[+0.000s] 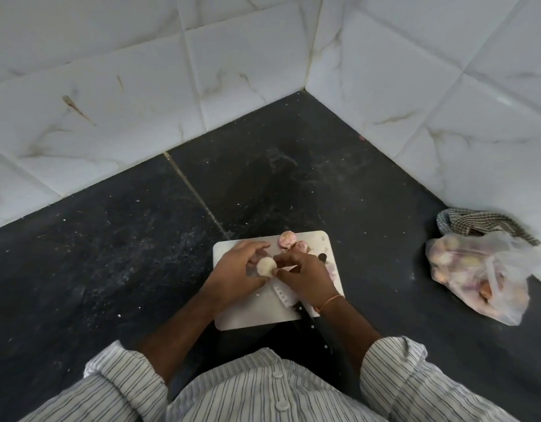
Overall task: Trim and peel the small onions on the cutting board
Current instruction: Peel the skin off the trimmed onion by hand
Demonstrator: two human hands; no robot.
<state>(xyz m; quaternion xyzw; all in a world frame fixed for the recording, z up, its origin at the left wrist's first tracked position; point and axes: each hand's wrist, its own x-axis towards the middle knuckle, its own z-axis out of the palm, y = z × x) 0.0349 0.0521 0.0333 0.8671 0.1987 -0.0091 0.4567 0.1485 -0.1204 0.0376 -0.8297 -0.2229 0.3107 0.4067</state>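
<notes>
A white cutting board (251,315) lies on the dark counter. Above it my left hand (235,275) holds a small pale, peeled-looking onion (265,266) between thumb and fingers. My right hand (302,275) meets it from the right, thumb and fingertips pinching at the onion's edge. Two pinkish onions (287,239) (301,246) sit at the board's far edge. A knife (283,295) lies on the board under my right wrist, its black handle (316,327) pointing toward me. Pink peel scraps lie on the board's right side, partly hidden by my right hand.
A clear plastic bag of small onions (473,272) lies on the counter to the right, with a checked cloth (482,223) behind it against the wall. White tiled walls (263,71) form a corner behind the dark counter (111,239).
</notes>
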